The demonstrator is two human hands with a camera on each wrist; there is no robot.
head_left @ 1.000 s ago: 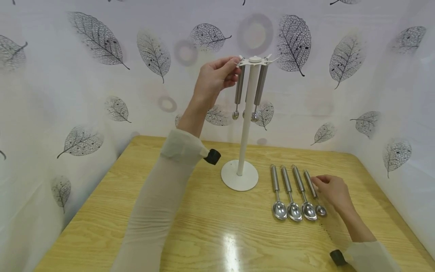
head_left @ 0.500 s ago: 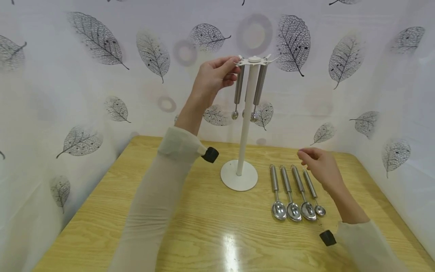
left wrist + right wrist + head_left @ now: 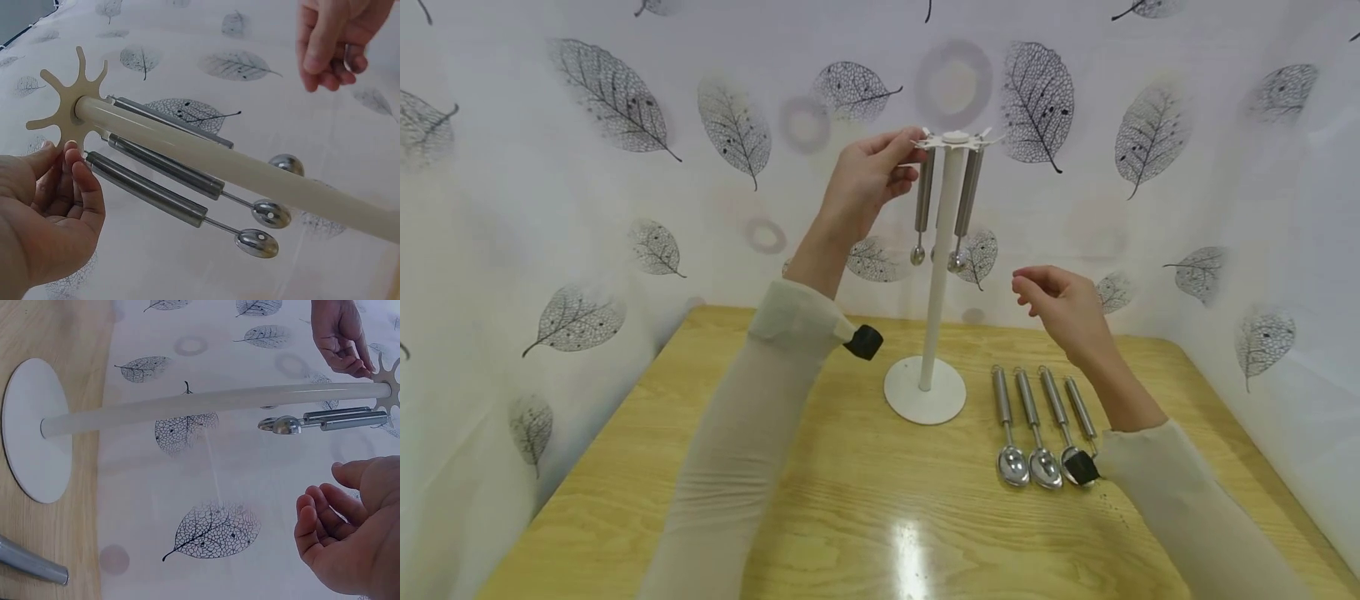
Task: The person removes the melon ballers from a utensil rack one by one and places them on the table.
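A white utensil stand (image 3: 937, 287) with a round base and a star-shaped top of hooks rises from the table. My left hand (image 3: 867, 183) pinches one of its hooks between thumb and fingertips, seen close up in the left wrist view. Three small steel measuring spoons (image 3: 147, 190) hang beneath the top, bowls down, the nearest just beside the left fingers. My right hand (image 3: 1063, 310) is in the air to the right of the pole, fingers loosely curled with nothing in them. Larger measuring spoons (image 3: 1012, 464) lie in a row below it.
The wooden table (image 3: 820, 500) meets a leaf-printed cloth backdrop (image 3: 737, 242) behind and at both sides. A black wrist camera (image 3: 1081, 467) on the right sleeve hides part of the rightmost spoons in the head view.
My right hand has risen from beside the rightmost spoon on the table and moved left toward the stand, carrying nothing. My left hand stays at the hook.
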